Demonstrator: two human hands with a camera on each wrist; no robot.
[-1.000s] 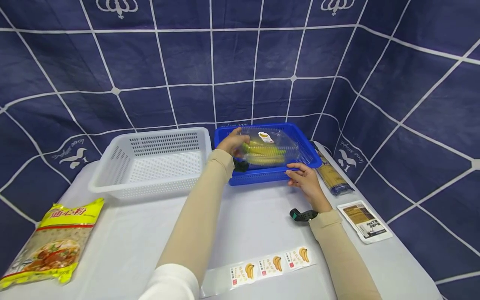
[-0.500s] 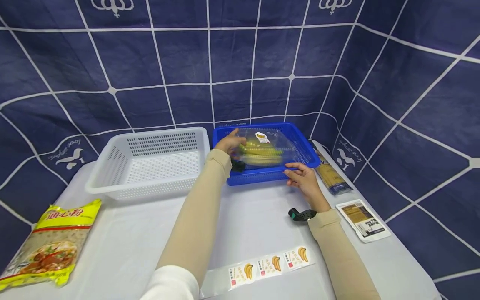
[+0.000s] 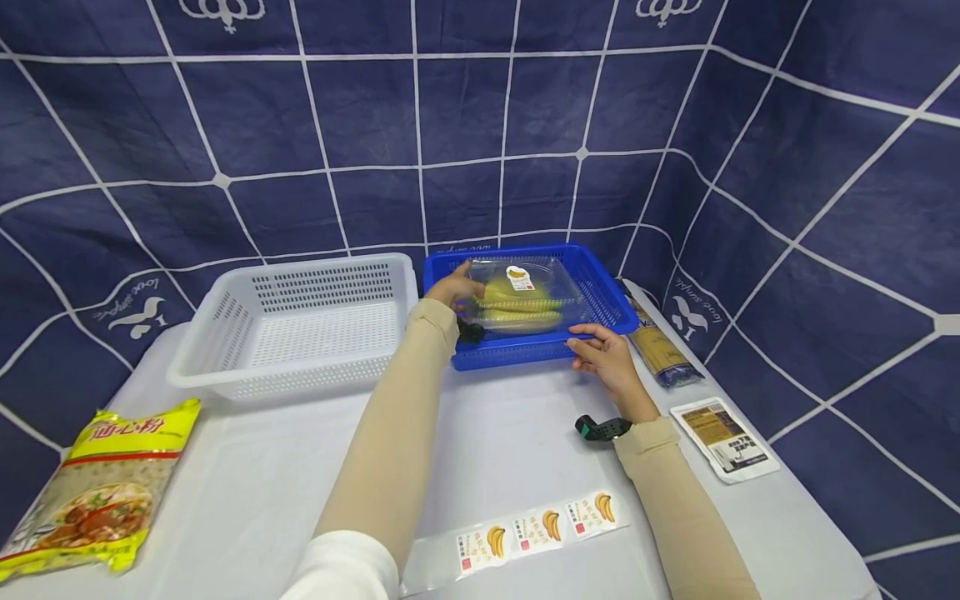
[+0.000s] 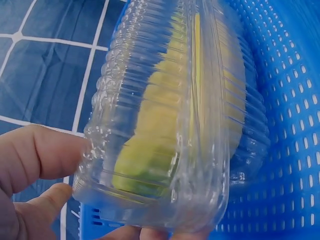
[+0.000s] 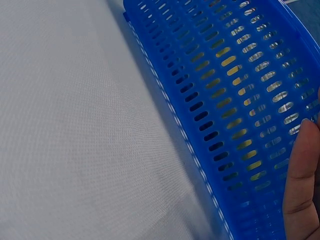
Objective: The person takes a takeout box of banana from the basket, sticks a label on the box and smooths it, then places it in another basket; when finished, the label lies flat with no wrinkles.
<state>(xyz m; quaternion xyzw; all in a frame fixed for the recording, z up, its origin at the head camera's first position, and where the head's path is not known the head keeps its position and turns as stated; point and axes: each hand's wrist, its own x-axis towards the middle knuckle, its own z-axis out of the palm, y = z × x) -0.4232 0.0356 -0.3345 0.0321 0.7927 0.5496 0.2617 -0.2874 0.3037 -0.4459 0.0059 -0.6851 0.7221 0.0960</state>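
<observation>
A clear plastic clamshell box with yellow-green bananas inside lies within the blue basket, a banana sticker on its lid. My left hand grips the box's left end. In the left wrist view, the thumb is at its ribbed side and other fingertips show under its edge. My right hand holds the basket's front rim towards the right corner. In the right wrist view, one digit of it lies along the slotted outer wall; the rest of that hand is mostly out of frame.
A white basket stands left of the blue one. A yellow-topped food bag lies at front left. A strip of banana stickers is at the front. Right of the basket lie a long brown pack and a flat pouch.
My left hand has moved slightly left and down with the clamshell box, which now sits flatter in the blue basket. My right hand stays at the rim.
</observation>
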